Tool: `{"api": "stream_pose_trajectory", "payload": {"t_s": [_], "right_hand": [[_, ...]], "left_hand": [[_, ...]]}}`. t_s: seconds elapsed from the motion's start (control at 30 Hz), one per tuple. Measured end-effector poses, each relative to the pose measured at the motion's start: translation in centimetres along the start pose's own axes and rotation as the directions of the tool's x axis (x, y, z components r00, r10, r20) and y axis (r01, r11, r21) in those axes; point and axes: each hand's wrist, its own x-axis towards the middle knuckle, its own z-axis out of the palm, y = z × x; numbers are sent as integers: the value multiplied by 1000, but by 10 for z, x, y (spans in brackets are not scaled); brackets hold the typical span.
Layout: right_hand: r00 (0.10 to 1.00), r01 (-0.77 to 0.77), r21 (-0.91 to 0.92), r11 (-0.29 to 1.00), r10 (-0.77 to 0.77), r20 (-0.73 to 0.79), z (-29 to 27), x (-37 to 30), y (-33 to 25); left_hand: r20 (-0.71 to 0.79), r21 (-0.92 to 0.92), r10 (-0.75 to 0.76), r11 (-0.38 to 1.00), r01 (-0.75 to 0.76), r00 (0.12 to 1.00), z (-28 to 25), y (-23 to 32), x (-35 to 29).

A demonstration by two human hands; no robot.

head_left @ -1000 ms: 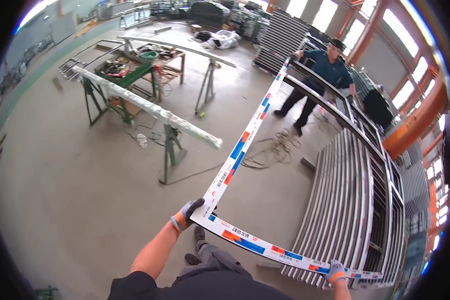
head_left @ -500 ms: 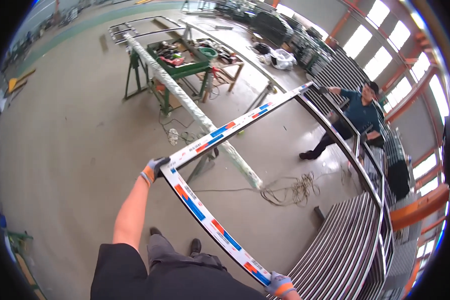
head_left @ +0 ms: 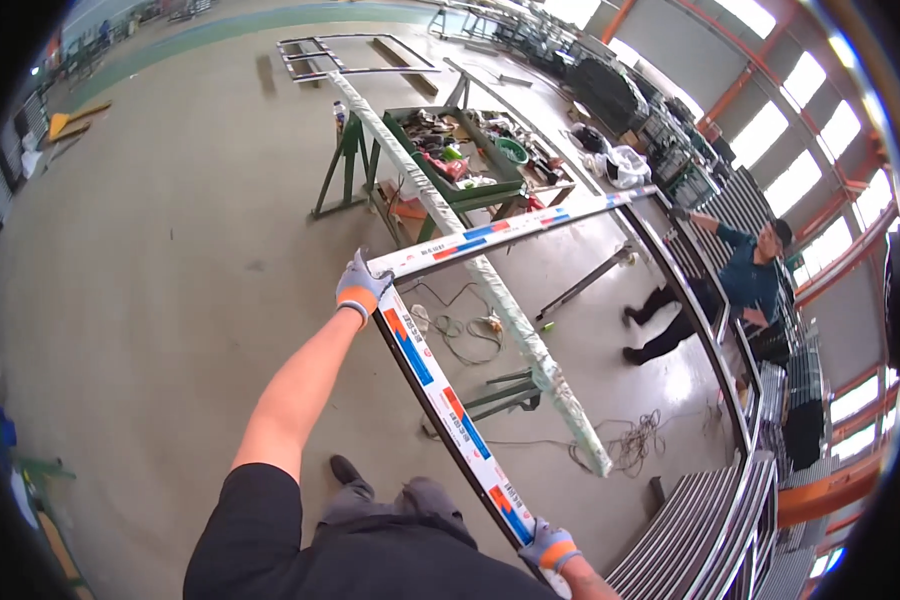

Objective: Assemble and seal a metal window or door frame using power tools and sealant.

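The frame [head_left: 421,362] is hanging above the floor [head_left: 220,260], spreading to the right from the left hand [head_left: 363,283], with the left hand at its left corner. From that corner, the near bar [head_left: 458,420] is running toward the near right, passing the right hand [head_left: 548,548] and leaving the view at its lower edge. The far bar [head_left: 523,231] is running from the same corner toward the far right, where a co-worker [head_left: 755,280] is reaching toward the other end. Because the near right end is lying out of view, which way the long axis is running cannot be told.

Both hands are wearing gloves. The left hand is curling closed around the corner, its fingertips partly hiding; the right hand is closing over the near bar, its underside not showing. Neither is visibly holding anything else. The left hand is sitting farther from the body, and the right hand is sitting nearer to it.

The far bar is crossing in front of the wrapped bar [head_left: 530,345]; whether they are touching cannot be told. The stack [head_left: 685,535] is lying at the near right, with the right hand being nearer to it than the left.
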Motion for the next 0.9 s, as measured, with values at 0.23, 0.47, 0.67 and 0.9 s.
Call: {"api": "stream_pose_trajectory", "payload": {"t_s": [0.23,0.47,0.67,0.9], "right_hand": [[995,50,25,998,-52,87,-90,113,-124],[995,75,80,994,-79,52,-187,236,-256],[993,108,117,987,-112,29,-262,313,-374],[985,170,95,981,-171,-1,-342,411,-542]], "left_hand": [[61,-69,-53,996,57,997,-10,-107,165],[61,-42,-121,991,124,991,-13,-194,346],[-4,-140,-59,988,58,998,-24,-254,511],[2,-356,23,934,-21,1000,-79,-365,695]]}}
